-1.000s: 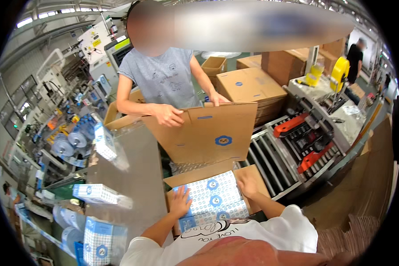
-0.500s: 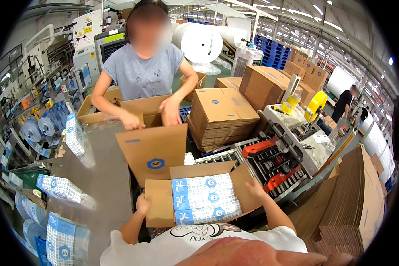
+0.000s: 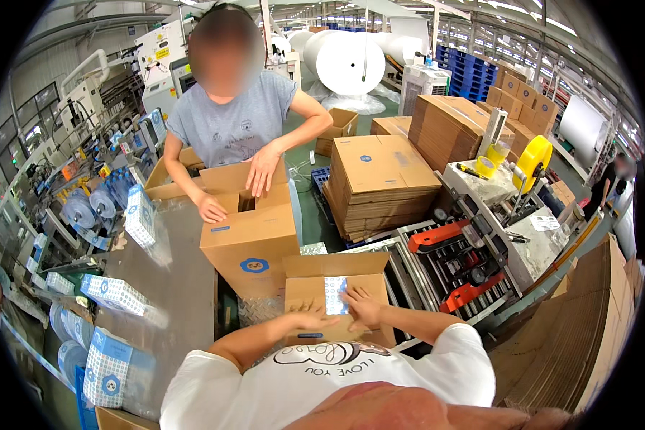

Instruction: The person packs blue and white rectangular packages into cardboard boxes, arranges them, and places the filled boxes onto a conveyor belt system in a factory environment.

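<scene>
In front of me stands a brown cardboard box, its two side flaps folded inward and its far flap upright. Through the gap between the side flaps shows part of a blue-and-white patterned pack. My left hand lies on the left part of the box top, fingers stretched and slightly blurred. On the right flap rests my right hand, its fingers spread. Neither hand grips anything. Just beyond, a co-worker has both hands on the flaps of a taller cardboard box.
Several wrapped blue-and-white packs stand along the grey table at left. Right of my box is a roller conveyor with a taping machine. Flat cardboard stacks stand beyond, and another stack is at near right.
My hands have moved from the box's outer sides onto its top, and the side flaps now cover most of the packs. The co-worker's box has its near flap folded down.
</scene>
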